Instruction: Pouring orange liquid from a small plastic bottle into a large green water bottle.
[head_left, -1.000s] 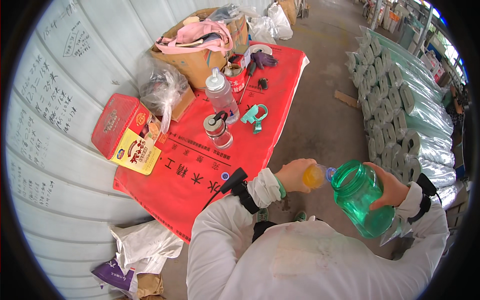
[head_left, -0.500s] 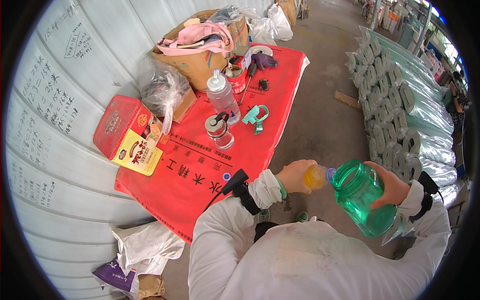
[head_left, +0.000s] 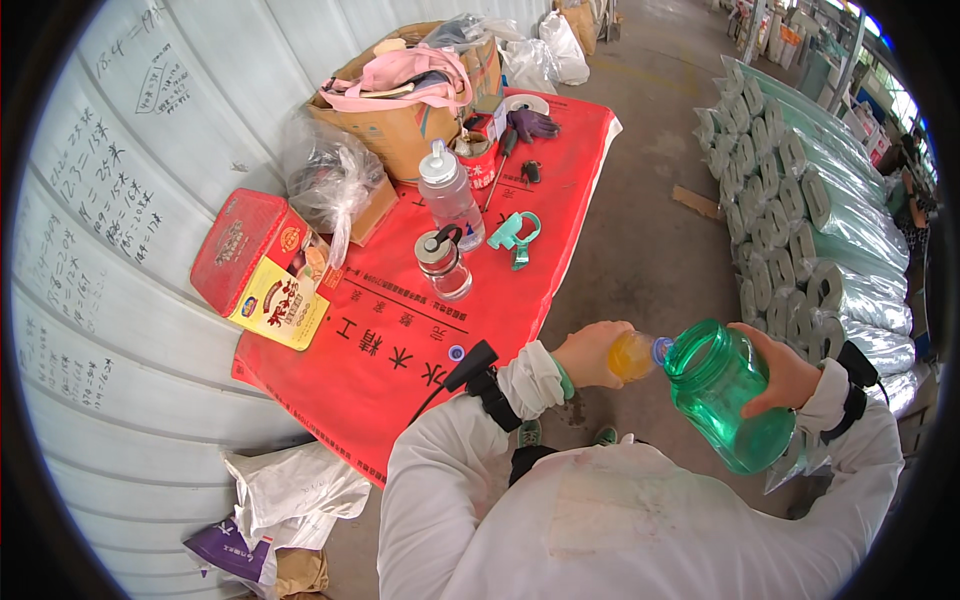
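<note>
My left hand (head_left: 586, 354) is closed around a small clear bottle holding orange liquid (head_left: 629, 357). That bottle lies tipped on its side, its blue-rimmed neck at the mouth of a big green see-through jug (head_left: 718, 415). My right hand (head_left: 782, 372) grips the jug from its right side, fingers and thumb wrapped round it. The jug leans with its open mouth toward the bottle. On the red-covered table sit a teal lid piece with a loop (head_left: 516, 240) and a small blue cap (head_left: 457, 353).
On the red table (head_left: 480, 330) stand two clear water bottles (head_left: 452, 198), a red and yellow food box (head_left: 262, 262), a carton with a pink bag (head_left: 390, 125) and a purple glove (head_left: 533, 124). Plastic-wrapped green rolls (head_left: 815, 215) are stacked at right. Sacks (head_left: 290, 490) lie lower left.
Both hands, the tilted bottle and the green jug keep nearly the same pose. The view has shifted very slightly.
</note>
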